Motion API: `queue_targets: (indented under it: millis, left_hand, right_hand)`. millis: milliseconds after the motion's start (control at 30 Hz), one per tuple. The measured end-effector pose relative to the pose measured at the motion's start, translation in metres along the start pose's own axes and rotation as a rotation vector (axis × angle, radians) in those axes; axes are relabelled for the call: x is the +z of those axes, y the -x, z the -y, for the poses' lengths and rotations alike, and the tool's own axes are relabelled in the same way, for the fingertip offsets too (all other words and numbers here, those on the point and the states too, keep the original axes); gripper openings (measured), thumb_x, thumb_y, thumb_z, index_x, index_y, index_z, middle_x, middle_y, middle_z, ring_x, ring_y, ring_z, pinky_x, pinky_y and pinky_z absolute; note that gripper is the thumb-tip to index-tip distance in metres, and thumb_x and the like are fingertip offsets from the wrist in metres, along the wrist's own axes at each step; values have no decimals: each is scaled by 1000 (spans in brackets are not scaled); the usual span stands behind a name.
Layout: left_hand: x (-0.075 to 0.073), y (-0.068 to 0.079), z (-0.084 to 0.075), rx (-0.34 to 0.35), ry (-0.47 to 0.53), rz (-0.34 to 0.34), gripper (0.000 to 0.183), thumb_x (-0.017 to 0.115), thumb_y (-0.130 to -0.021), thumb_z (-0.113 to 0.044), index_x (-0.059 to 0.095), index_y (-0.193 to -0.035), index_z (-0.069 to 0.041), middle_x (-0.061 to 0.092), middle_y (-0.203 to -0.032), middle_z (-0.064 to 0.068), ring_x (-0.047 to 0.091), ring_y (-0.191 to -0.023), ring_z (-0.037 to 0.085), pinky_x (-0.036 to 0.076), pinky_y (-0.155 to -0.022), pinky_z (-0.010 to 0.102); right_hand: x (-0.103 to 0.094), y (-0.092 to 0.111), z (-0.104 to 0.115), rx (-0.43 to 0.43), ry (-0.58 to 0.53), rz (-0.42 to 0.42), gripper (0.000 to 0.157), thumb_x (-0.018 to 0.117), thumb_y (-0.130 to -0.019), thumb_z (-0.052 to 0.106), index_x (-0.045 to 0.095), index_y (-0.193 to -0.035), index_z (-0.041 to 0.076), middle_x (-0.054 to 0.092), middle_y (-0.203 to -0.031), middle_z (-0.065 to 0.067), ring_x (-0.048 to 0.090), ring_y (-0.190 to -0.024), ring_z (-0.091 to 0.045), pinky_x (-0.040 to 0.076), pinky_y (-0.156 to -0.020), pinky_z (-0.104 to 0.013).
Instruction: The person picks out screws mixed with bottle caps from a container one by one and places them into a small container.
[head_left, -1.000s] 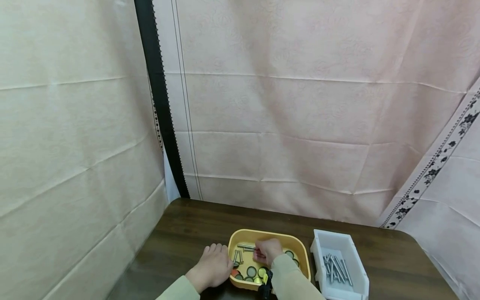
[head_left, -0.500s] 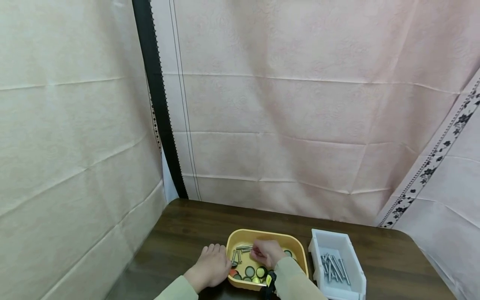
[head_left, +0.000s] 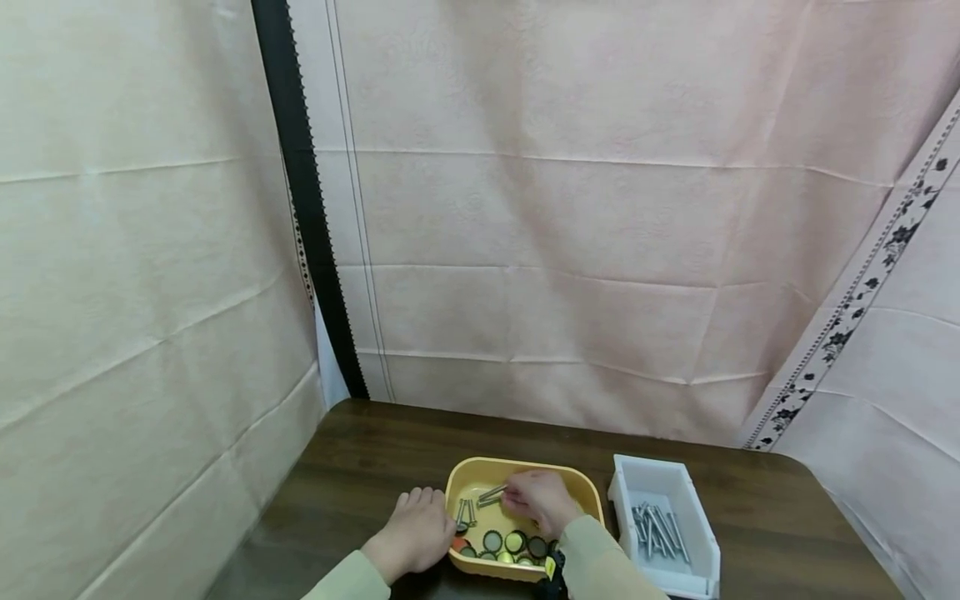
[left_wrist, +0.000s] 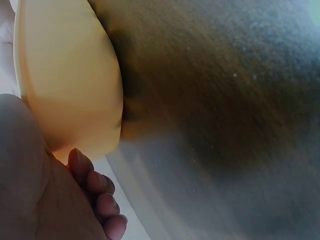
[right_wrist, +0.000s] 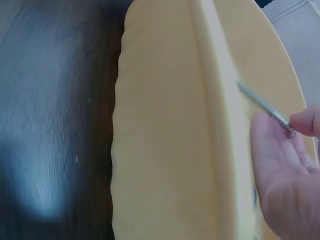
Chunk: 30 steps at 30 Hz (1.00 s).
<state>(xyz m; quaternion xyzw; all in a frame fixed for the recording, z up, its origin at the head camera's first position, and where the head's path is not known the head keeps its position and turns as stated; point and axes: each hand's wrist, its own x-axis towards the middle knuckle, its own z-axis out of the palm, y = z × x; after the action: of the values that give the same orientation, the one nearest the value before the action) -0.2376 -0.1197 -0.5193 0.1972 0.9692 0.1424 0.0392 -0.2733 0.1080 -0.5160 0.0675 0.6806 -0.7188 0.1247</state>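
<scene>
In the head view my right hand (head_left: 542, 502) is inside a yellow tray (head_left: 472, 472). The right wrist view shows its thumb and fingers pinching a long silver screw (right_wrist: 265, 105) near the head, the threaded end pointing away. Two more screws (head_left: 466, 511) lie at the tray's left side, and others by my right fingertips. Several bottle caps (head_left: 492, 541) lie along the near side, some dark, some yellow, with a red one at the left. My left hand (head_left: 417, 527) rests against the tray's left wall, fingers loosely bent and pointing forward, thumb by the rim.
A white bin (head_left: 701, 533) with several silver screws (head_left: 656, 531) stands right of the yellow tray, a narrow gap between them. Both sit on a dark wooden table (head_left: 360, 467). Pale cloth (head_left: 570, 292) hangs behind the table and at both sides.
The head view has turned slightly right. My right hand has shifted a little rightward within the tray, and the screws by its fingertips now lie more tilted. The left hand stays at the tray.
</scene>
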Motion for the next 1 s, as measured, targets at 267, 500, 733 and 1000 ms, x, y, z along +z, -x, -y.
queue_targets:
  millis: [267, 500, 733, 1000]
  left_hand:
    - [1, 0, 3, -10, 25, 22, 25, 40, -95, -28, 50, -95, -6, 42, -86, 5, 34, -81, 25, 29, -74, 43]
    - [1, -1, 2, -5, 22, 18, 24, 42, -96, -29, 50, -92, -7, 42, -85, 5, 35, -81, 25, 29, -74, 43]
    - [0, -2, 2, -3, 22, 16, 24, 42, -96, -29, 50, -93, -6, 43, -85, 5, 36, -81, 25, 29, -73, 43]
    - [3, 0, 1, 17, 4, -40, 25, 43, -96, -28, 51, -93, -5, 44, -85, 5, 38, -82, 25, 30, -74, 44]
  right_hand:
    - [-16, 4, 2, -21, 8, 22, 28, 55, -93, 4, 55, -113, -17, 65, -94, -20, 67, -81, -20, 54, -77, -34]
    - [-22, 8, 3, 22, 32, 47, 31, 56, -95, 3, 54, -119, -16, 65, -95, -20, 66, -78, -18, 54, -75, -32]
    - [-30, 11, 8, -12, 158, 82, 29, 58, -95, 5, 58, -115, -15, 64, -99, -21, 65, -77, -18, 54, -74, -33]
    - [-51, 18, 35, -73, 295, 100, 27, 59, -96, 11, 63, -111, -11, 66, -96, -17, 66, -77, -20, 55, -74, -39]
